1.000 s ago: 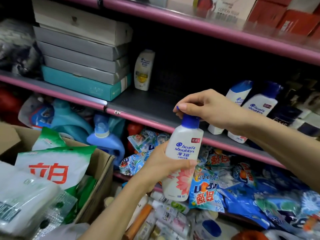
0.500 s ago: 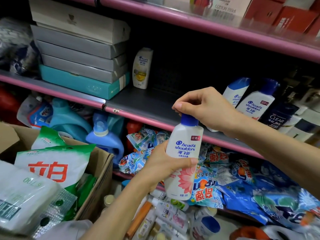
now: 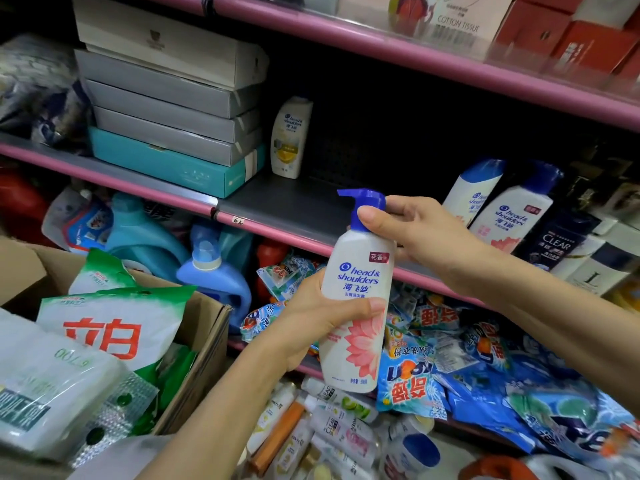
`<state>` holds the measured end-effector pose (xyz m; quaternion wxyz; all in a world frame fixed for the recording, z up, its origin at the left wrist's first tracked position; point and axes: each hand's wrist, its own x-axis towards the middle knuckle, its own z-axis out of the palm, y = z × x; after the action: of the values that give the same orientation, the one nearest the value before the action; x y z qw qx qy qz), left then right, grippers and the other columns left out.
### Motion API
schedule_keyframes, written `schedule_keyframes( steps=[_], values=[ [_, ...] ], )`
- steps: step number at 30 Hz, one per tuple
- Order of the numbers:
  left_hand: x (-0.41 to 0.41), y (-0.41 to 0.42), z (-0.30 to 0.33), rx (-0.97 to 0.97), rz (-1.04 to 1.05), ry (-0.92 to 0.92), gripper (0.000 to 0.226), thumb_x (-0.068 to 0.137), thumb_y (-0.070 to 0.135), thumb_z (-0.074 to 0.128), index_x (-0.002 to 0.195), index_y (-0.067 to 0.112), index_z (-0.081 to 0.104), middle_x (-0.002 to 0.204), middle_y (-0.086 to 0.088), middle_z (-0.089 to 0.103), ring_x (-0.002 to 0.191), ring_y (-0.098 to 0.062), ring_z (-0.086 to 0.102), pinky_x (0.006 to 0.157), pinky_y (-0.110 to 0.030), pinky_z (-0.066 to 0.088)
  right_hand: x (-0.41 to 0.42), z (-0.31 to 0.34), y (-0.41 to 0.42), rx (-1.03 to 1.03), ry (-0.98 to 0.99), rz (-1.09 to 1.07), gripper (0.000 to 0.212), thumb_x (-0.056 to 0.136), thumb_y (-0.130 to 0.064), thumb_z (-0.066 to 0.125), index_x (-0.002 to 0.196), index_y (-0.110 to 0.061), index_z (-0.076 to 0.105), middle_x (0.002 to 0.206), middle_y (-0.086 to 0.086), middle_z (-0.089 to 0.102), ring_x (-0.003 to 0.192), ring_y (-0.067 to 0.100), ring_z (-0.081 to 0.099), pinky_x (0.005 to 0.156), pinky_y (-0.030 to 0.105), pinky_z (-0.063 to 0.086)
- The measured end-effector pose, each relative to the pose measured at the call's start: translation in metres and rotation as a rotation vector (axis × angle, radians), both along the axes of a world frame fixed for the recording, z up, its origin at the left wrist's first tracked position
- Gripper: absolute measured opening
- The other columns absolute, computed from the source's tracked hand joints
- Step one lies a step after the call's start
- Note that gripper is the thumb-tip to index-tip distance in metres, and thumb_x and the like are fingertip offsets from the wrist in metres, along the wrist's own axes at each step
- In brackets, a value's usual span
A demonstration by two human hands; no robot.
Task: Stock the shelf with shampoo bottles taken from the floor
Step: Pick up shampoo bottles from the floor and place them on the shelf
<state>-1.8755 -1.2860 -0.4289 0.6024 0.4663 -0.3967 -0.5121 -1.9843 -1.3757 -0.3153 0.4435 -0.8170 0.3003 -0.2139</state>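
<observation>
Both hands hold one white shampoo bottle [image 3: 356,306] upright in front of the grey shelf [image 3: 294,209]: the left hand [image 3: 311,317] wraps its body, the right hand [image 3: 415,230] pinches the blue pump neck. More bottles [image 3: 498,213] stand far right.

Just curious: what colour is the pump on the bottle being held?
Blue pump, on a white bottle; head view.

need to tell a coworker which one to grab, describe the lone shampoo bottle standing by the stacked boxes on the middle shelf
Find the middle grey shelf with the pink edge, then the stack of flat boxes at its left. Just right of the teal bottom box stands one small Head & Shoulders bottle, alone against the dark back wall. Unlike the blue-capped bottles farther right, it is all white with a yellow label patch.
</observation>
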Motion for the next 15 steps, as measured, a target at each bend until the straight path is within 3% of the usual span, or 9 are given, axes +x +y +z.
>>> schedule_keyframes(
  steps=[5,9,13,15],
  values=[
    [0.001,0.006,0.004,-0.040,0.059,-0.031,0.035,0.072,0.019,0.081,0.103,0.020,0.065,0.096,0.000,0.074,0.088,-0.017,0.071,0.073,-0.026,0.056,0.005,0.004,0.012,-0.069,-0.031,-0.026,0.035,0.088,-0.035,0.061,0.100,-0.003,0.066,0.098,0.021,0.070,0.091,0.030,0.070,0.088,0.052,0.053],
    [0.003,0.014,0.008,-0.071,0.058,-0.049,0.032,0.072,0.021,0.081,0.100,0.025,0.066,0.096,0.002,0.074,0.088,-0.015,0.071,0.070,-0.021,0.056,0.006,0.010,0.023,-0.097,-0.032,-0.037,0.034,0.089,-0.038,0.061,0.099,-0.005,0.066,0.097,0.018,0.071,0.089,0.029,0.070,0.087,0.052,0.054],
    [0.006,0.020,0.008,-0.071,0.073,-0.018,0.033,0.069,0.024,0.082,0.099,0.023,0.068,0.097,-0.001,0.074,0.089,-0.018,0.071,0.074,-0.027,0.057,0.007,0.007,0.026,0.100,0.000,-0.014,0.048,0.074,-0.044,0.071,0.106,-0.009,0.063,0.101,0.015,0.071,0.094,0.029,0.070,0.090,0.050,0.054],
    [0.009,0.022,0.009,-0.064,0.097,-0.010,0.030,0.072,0.022,0.081,0.098,0.025,0.068,0.096,-0.001,0.074,0.088,-0.017,0.071,0.070,-0.024,0.057,0.008,-0.002,0.028,0.160,0.056,0.031,0.048,0.070,-0.038,0.076,0.108,-0.012,0.061,0.099,0.009,0.073,0.091,0.023,0.072,0.086,0.045,0.057]
  ],
)
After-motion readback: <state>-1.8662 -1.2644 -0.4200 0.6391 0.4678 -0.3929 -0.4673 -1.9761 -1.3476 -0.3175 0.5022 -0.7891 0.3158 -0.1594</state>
